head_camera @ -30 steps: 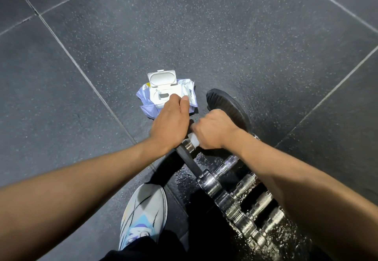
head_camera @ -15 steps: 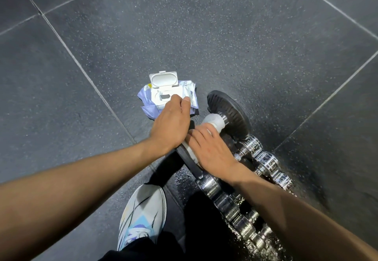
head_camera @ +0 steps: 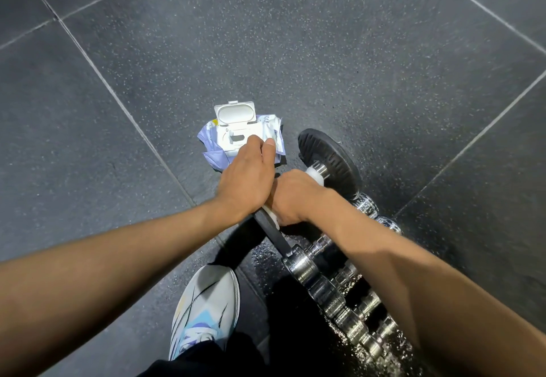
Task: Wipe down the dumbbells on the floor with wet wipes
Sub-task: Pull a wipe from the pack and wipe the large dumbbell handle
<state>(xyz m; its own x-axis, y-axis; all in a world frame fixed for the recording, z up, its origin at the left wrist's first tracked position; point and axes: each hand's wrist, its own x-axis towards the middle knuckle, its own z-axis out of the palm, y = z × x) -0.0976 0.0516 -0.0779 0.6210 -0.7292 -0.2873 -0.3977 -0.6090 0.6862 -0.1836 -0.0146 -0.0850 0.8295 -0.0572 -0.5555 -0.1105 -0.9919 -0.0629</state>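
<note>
Head view. The black-plated dumbbell with a chrome bar (head_camera: 328,158) is judged to sit on its round plates, so it could be rolled across the dark speckled rubber floor tiles (head_camera: 384,66) if the bar is rubbed too hard. Steadying seems to be left to the left hand (head_camera: 245,175). The white wet wipe (head_camera: 313,173) could be bunched up or slid off the bar, and the far plate face and collar could then be skipped. The purple-and-white soft pack of wet wipes with a white flip lid (head_camera: 236,131) is seen with its lid up, so drying out is possible, and it could be knocked by the left fingers. The floor by the row of chrome dumbbells (head_camera: 339,288) looks wet, so the white and blue sports shoe (head_camera: 206,302) could slip. The dumbbell lies between the pack and the chrome row, just ahead of the shoe. The right hand (head_camera: 295,196) is curled round the wipe-wrapped bar, with wipe showing on both sides of the fist. The left hand is laid back-up against the right, over the near plate (head_camera: 269,227), with its fingertips reaching the pack. Whether anything is gripped under it cannot be told.
</note>
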